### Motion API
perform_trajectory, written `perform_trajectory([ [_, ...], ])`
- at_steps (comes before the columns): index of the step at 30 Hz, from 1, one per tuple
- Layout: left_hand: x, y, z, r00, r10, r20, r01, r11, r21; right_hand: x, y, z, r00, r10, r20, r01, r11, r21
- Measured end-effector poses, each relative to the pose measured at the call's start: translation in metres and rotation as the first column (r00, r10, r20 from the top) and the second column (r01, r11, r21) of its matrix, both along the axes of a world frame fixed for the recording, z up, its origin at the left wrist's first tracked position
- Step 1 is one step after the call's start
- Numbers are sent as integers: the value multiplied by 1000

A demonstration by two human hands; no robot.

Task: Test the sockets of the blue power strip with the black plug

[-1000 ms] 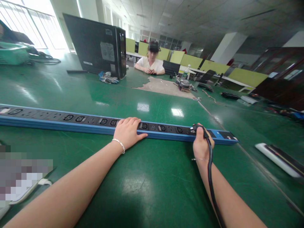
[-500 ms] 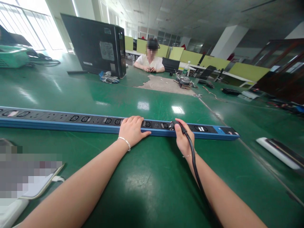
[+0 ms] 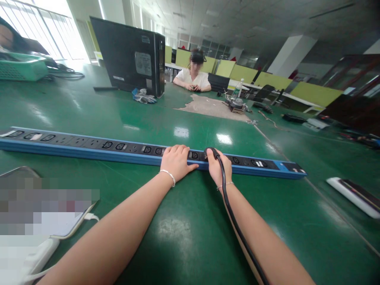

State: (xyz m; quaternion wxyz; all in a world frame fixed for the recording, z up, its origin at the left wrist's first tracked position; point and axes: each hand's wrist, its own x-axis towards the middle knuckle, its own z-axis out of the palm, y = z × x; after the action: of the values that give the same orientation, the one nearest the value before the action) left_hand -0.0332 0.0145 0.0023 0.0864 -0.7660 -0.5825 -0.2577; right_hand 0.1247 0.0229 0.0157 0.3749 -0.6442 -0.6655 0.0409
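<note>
A long blue power strip with black sockets lies across the green table. My left hand rests over the middle of the strip, its thumb spread along the front edge and its fingers over the top. Just right of it, my right hand grips a black plug at the strip's socket face. The plug's prongs are hidden, so how far it sits in a socket cannot be seen. From the plug, a black cable runs down over my right forearm.
A black computer tower stands at the back left, gloves beside it. A green basket is far left. A person sits across the table. A white device lies right; a blurred device with a white cable lies near left.
My right hand has moved left with the plug, closer to my left hand and down onto the strip. My left hand stays on the strip. The whole view has shifted slightly.
</note>
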Motion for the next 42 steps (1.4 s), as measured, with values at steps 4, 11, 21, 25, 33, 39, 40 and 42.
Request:
perform_trajectory([
  [4, 0, 0, 0, 1000, 1, 12, -1, 1000, 4, -8, 0, 3, 996, -70, 55, 72, 997, -40],
  [11, 0, 0, 1, 1000, -5, 21, 5, 1000, -15, -16, -3, 6, 986, -115, 123, 124, 990, -69],
  [21, 0, -1, 1, 999, -9, 37, 10, 1000, -15, -12, -7, -13, 983, -68, 169, 53, 994, 92],
  [25, 0, -2, 2, 999, -6, 39, 7, 999, -31, -8, -10, -21, 972, -52, 231, 21, 990, 138],
  [33, 0, -2, 2, 999, -8, 37, 9, 1000, -26, 3, -9, -22, 950, 1, 312, -50, 987, 151],
  [39, 1, -1, 0, 999, -10, 34, 10, 1000, 9, 20, -2, -25, 941, 132, 310, -180, 975, 133],
  [40, 1, -1, 0, 999, -10, 34, 9, 1000, 11, 21, -1, -26, 945, 142, 294, -190, 972, 141],
  [42, 0, -1, 0, 999, -7, 32, 7, 1000, 10, 21, 1, -26, 944, 192, 269, -241, 957, 163],
])
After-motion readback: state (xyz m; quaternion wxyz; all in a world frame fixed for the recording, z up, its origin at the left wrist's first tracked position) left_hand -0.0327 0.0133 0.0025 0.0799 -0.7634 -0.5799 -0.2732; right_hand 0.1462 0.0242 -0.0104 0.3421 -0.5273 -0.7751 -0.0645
